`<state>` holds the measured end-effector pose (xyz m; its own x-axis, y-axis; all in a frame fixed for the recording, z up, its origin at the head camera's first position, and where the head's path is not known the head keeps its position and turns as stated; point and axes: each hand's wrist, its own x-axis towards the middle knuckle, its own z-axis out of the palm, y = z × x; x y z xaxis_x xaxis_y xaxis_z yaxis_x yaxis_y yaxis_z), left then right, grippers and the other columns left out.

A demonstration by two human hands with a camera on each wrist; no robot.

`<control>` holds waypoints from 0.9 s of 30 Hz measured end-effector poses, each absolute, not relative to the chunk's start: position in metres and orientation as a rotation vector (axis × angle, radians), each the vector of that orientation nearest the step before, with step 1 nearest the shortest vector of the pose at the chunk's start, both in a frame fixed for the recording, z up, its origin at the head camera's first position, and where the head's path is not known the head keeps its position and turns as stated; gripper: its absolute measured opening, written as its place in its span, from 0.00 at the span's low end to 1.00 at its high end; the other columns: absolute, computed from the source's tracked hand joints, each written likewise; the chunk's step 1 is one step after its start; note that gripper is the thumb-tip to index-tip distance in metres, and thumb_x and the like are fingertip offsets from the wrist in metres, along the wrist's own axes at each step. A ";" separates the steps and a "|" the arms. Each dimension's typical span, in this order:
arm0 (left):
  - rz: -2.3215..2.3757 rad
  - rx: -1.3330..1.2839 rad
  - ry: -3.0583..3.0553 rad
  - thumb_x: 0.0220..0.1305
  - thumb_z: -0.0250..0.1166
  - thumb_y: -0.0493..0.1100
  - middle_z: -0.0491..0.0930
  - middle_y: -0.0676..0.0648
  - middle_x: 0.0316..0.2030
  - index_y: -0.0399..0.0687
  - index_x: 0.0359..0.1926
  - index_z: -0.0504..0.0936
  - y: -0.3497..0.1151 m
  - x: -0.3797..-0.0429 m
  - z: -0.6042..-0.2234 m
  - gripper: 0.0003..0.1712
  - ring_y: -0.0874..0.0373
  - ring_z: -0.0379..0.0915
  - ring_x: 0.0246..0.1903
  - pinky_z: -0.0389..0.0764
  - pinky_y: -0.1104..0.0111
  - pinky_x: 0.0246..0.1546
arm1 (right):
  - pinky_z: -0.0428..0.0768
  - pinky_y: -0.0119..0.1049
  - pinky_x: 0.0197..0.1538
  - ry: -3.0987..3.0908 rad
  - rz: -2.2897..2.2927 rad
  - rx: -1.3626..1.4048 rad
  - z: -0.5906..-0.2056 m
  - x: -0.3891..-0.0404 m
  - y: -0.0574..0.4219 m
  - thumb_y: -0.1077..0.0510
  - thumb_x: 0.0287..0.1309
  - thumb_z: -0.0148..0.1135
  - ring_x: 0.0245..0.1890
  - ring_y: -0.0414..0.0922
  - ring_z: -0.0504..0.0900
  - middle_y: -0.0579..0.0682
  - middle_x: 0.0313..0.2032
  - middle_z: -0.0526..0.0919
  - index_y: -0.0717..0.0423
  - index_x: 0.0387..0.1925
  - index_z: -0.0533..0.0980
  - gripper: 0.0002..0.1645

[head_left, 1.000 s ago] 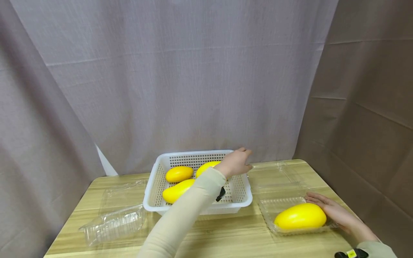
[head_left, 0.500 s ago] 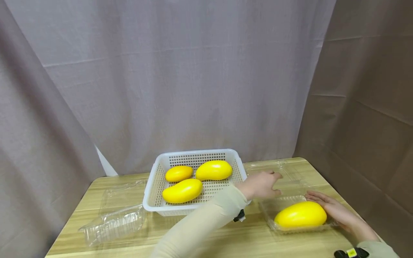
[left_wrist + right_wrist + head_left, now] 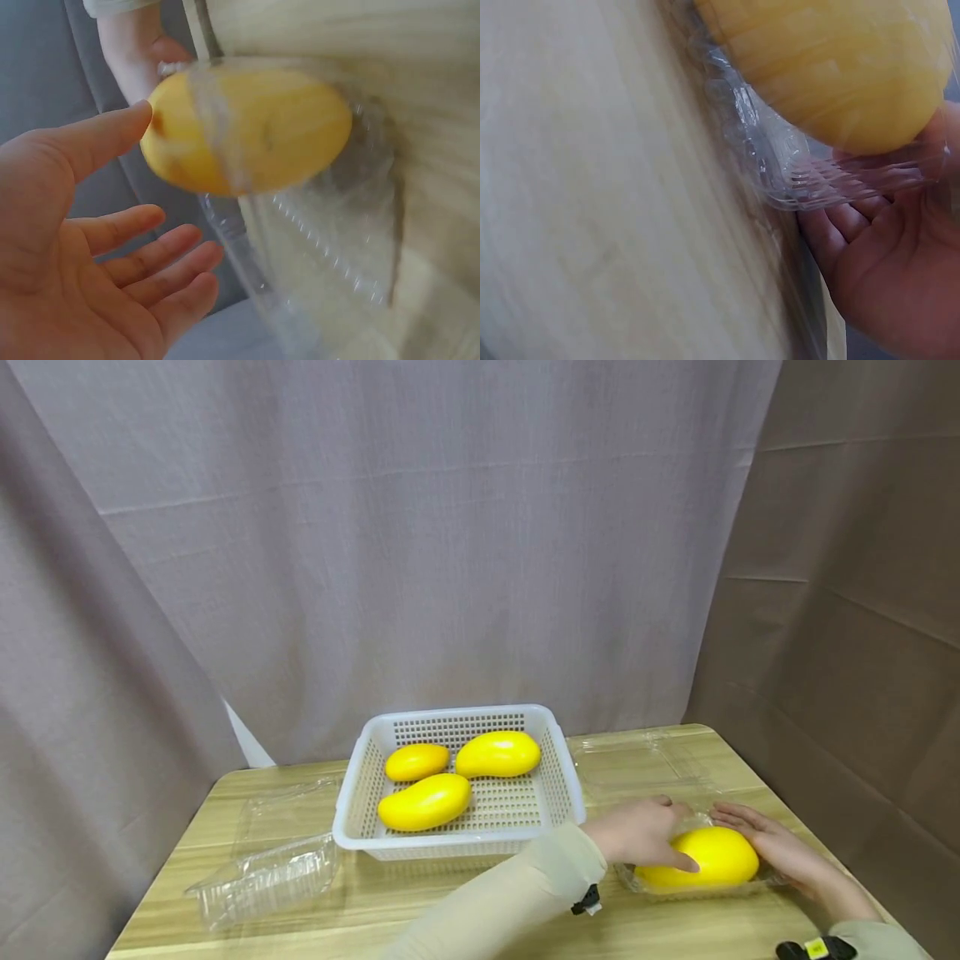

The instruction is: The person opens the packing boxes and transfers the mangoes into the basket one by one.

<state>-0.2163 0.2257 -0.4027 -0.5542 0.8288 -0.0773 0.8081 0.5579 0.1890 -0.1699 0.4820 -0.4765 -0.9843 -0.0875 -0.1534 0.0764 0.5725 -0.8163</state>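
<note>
A large yellow mango (image 3: 720, 856) sits in a clear plastic clamshell box (image 3: 769, 169) at the table's right side. My left hand (image 3: 637, 833) reaches over the mango's left end in the head view. In the left wrist view its thumb (image 3: 112, 139) is at the mango's end and the other fingers are loosely spread; contact is hard to judge. My right hand (image 3: 776, 852) rests against the box's right end, palm facing its ribbed wall, fingers extended. The box's lid (image 3: 630, 764) lies folded back on the table behind it.
A white perforated basket (image 3: 457, 845) stands mid-table with three yellow mangoes (image 3: 423, 803) inside. Another clear clamshell box (image 3: 262, 885) lies open at the left. Grey curtains (image 3: 465, 543) hang behind and at the sides of the wooden table (image 3: 315, 935).
My left hand has moved from above the basket, right and toward me, to the mango in the box. The right hand has stayed against the box. The basket's mangoes are now uncovered.
</note>
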 end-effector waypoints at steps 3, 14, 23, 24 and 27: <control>0.207 1.412 2.617 0.63 0.66 0.67 0.71 0.65 0.64 0.64 0.71 0.69 0.227 -0.214 -0.411 0.39 0.73 0.68 0.59 0.69 0.79 0.56 | 0.71 0.62 0.59 2.618 -1.387 -0.002 -0.477 -0.170 0.479 0.48 0.80 0.42 0.69 0.74 0.54 0.75 0.71 0.57 0.74 0.74 0.49 0.39; 0.515 1.292 2.587 0.60 0.70 0.61 0.73 0.63 0.62 0.63 0.72 0.66 0.226 -0.213 -0.443 0.42 0.71 0.72 0.54 0.74 0.77 0.49 | 0.70 0.64 0.60 2.623 -1.366 0.002 -0.476 -0.170 0.476 0.48 0.81 0.39 0.69 0.74 0.57 0.77 0.70 0.57 0.74 0.74 0.48 0.39; 0.545 1.271 2.652 0.55 0.74 0.63 0.76 0.62 0.58 0.61 0.70 0.67 0.231 -0.211 -0.452 0.44 0.71 0.74 0.48 0.74 0.78 0.45 | 0.74 0.58 0.58 2.641 -1.355 -0.025 -0.475 -0.170 0.478 0.51 0.81 0.37 0.67 0.74 0.61 0.78 0.70 0.57 0.76 0.73 0.48 0.36; 0.544 1.265 2.660 0.55 0.74 0.63 0.76 0.62 0.57 0.60 0.69 0.67 0.231 -0.211 -0.452 0.44 0.71 0.74 0.47 0.75 0.78 0.44 | 0.75 0.54 0.58 2.642 -1.352 -0.023 -0.475 -0.170 0.479 0.51 0.82 0.37 0.67 0.73 0.61 0.77 0.70 0.57 0.76 0.73 0.48 0.36; 0.536 1.246 2.687 0.54 0.75 0.64 0.76 0.61 0.54 0.59 0.66 0.68 0.232 -0.209 -0.451 0.43 0.71 0.74 0.42 0.75 0.78 0.40 | 0.76 0.46 0.55 2.645 -1.345 -0.021 -0.475 -0.170 0.480 0.51 0.82 0.36 0.67 0.72 0.61 0.77 0.69 0.58 0.76 0.73 0.48 0.36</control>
<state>-0.2093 0.2324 -0.4507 -0.6503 0.7591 0.0297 0.7125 0.5959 0.3706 -0.1697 0.4799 -0.4754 -0.9847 -0.0910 -0.1483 0.0662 0.5919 -0.8033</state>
